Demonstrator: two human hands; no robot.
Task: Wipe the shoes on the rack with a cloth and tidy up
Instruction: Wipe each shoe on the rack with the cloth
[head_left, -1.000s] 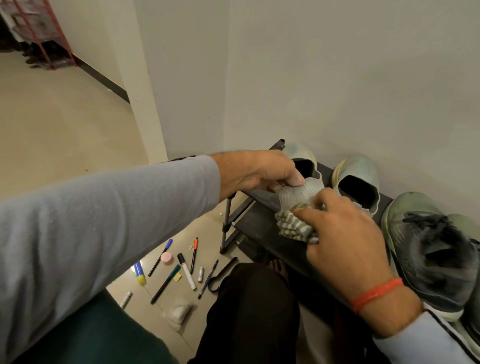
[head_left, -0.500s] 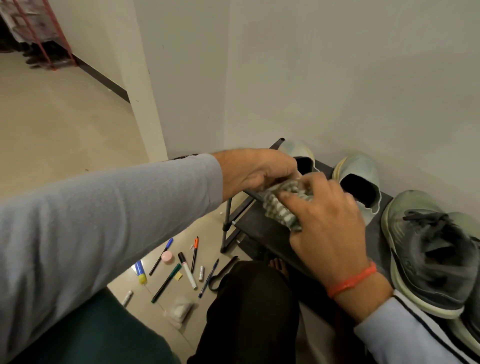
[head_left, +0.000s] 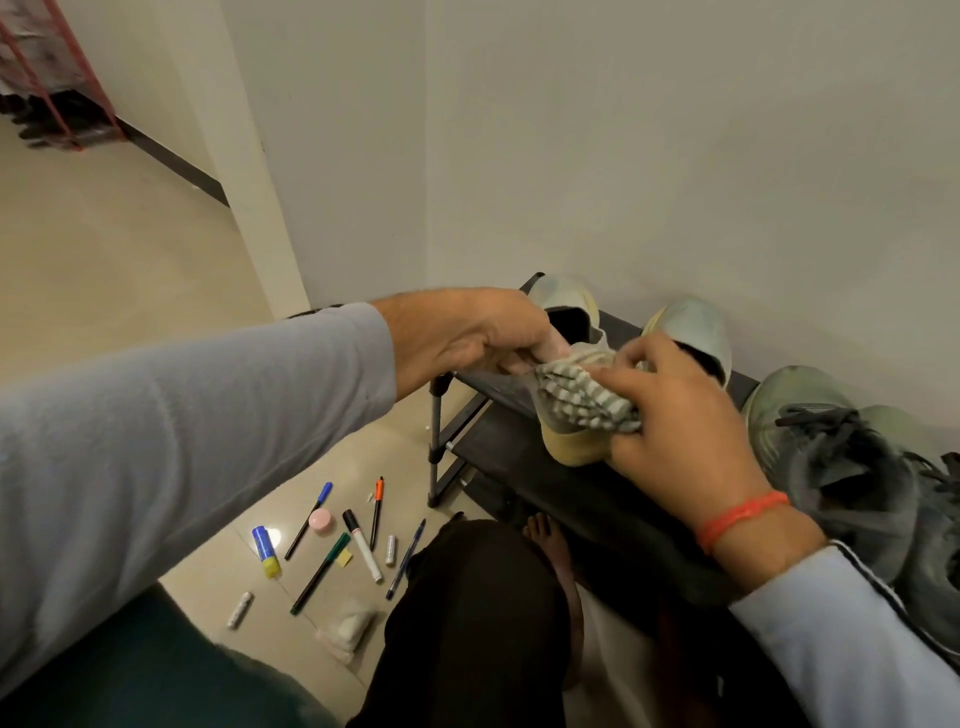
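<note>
Both hands grip one pale shoe (head_left: 574, 447): left hand (head_left: 483, 338) pinching its collar, right hand (head_left: 670, 415) clamping striped cloth (head_left: 582, 402) against it.

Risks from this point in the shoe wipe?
1. The pale shoe is tilted over the rack front edge, held by the left hand while the right hand presses the striped cloth on it; a slip might drop it.
2. Pens and markers lie on the floor underneath; a falling shoe may scatter them.
</note>
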